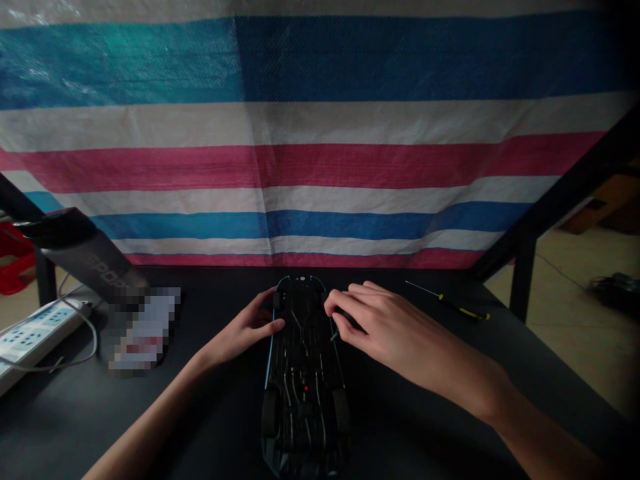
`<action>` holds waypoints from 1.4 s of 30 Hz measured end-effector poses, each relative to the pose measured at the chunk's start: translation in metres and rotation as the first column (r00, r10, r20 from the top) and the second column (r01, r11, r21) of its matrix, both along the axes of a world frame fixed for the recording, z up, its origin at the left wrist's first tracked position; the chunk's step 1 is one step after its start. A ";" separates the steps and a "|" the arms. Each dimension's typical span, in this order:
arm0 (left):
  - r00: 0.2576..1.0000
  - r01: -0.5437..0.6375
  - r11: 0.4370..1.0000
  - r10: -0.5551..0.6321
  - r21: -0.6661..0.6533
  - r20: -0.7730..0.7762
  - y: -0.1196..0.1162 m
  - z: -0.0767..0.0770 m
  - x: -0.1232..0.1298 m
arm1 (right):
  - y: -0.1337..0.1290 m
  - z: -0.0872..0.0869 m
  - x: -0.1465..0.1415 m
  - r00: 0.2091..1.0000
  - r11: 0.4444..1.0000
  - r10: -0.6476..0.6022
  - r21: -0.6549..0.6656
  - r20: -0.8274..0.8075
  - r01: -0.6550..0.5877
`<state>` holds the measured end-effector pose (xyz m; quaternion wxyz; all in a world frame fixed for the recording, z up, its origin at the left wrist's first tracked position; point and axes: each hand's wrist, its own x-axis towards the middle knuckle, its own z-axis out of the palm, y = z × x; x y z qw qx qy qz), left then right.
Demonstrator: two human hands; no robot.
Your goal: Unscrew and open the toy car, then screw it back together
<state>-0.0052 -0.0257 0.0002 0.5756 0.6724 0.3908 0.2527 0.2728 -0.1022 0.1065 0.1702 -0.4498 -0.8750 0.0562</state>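
Observation:
A model car (303, 353) with light-blue body edges lies upside down on the black table, its dark underside and rear wheels facing up. My left hand (245, 331) grips the car's left side, thumb resting on the underside edge and fingers behind it. On the opposite side, near the front, my right hand (373, 320) is closed with bent fingers beside the car's edge. Something dark shows between its thumb and forefinger, too hidden to name. A short, thin, light-coloured piece is visible just under that thumb.
A screwdriver (450, 303) with a black and yellow handle lies at the right. To the left are a dark sports bottle (90, 257), a blurred-out flat object (147, 330) and a white power strip (37, 337) with a cable. A striped tarp (320, 167) hangs behind the table.

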 end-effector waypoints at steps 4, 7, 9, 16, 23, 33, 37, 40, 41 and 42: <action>1.000 0.004 1.000 -0.004 -0.001 0.025 -0.001 0.001 0.001 | -0.002 0.000 -0.001 0.999 0.999 -0.037 0.011 -0.026 0.037; 1.000 0.005 1.000 -0.005 -0.002 0.021 0.000 0.000 0.001 | -0.003 0.001 -0.002 0.999 0.999 -0.042 0.011 0.008 0.042; 1.000 0.007 1.000 -0.007 -0.006 0.018 0.000 -0.001 0.001 | -0.003 0.002 -0.003 1.000 1.000 -0.022 -0.004 0.000 0.022; 1.000 -0.012 1.000 0.012 0.000 0.025 0.000 -0.003 0.000 | -0.003 0.001 -0.003 1.000 1.000 0.002 0.002 -0.001 -0.002; 0.999 0.000 1.000 -0.001 0.008 0.041 0.000 -0.001 0.001 | -0.002 0.000 -0.003 0.999 0.999 0.009 0.040 -0.032 -0.008; 0.999 0.017 1.000 -0.017 -0.002 0.051 0.002 -0.003 0.000 | -0.001 0.000 -0.003 1.000 0.999 -0.013 0.035 -0.022 0.014; 0.998 0.023 1.000 -0.023 -0.007 0.052 0.001 -0.003 0.000 | -0.001 0.000 -0.002 0.999 1.000 0.004 0.009 -0.051 -0.003; 0.998 0.024 1.000 -0.024 0.003 0.061 0.001 -0.002 -0.001 | -0.003 0.001 -0.003 0.995 0.999 0.048 0.008 -0.091 -0.047; 0.998 0.020 1.000 -0.020 0.007 0.060 0.000 -0.002 -0.001 | -0.003 0.002 -0.003 0.995 0.999 0.050 0.013 -0.086 -0.049; 0.998 0.016 1.000 -0.017 0.010 0.058 0.000 -0.002 0.000 | -0.003 0.002 -0.003 0.997 0.999 0.042 0.015 -0.072 -0.041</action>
